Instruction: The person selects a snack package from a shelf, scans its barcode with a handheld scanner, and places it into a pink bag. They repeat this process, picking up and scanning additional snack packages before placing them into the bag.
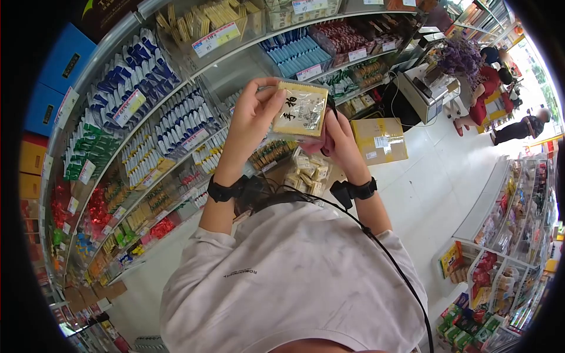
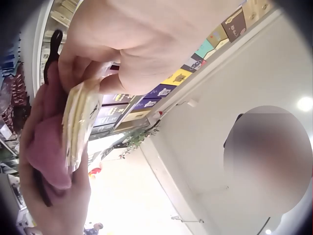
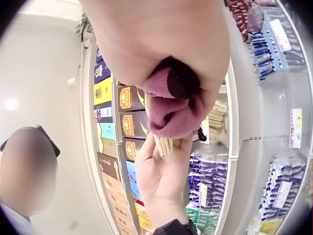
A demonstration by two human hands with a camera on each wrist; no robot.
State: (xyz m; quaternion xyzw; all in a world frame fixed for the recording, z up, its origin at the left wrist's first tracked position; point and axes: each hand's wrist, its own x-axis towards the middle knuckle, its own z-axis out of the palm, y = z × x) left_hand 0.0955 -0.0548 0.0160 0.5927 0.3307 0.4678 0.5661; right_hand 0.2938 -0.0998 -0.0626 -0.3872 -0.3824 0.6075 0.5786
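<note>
My left hand [image 1: 254,112] pinches a small stack of flat, clear-wrapped yellowish snack packets [image 1: 301,110] by one edge, thumb on the front. Black characters show on the top packet's face. In the left wrist view the stack [image 2: 80,125] is seen edge-on, several packets thick. Against its far side my right hand [image 1: 346,141] grips a folded pink cloth [image 3: 173,115] with black trim and a black loop. The cloth [image 2: 49,152] is bunched between the right hand's fingers and the packets. Both hands are raised in front of the shelves.
Tiered clear bins of blue-and-white packets [image 1: 182,120] curve along the left and front. Below the hands lies a heap of small wrapped packets [image 1: 307,172]. A taped cardboard box [image 1: 379,141] sits on the right, with a white counter machine [image 1: 421,97] behind it. People stand farther off.
</note>
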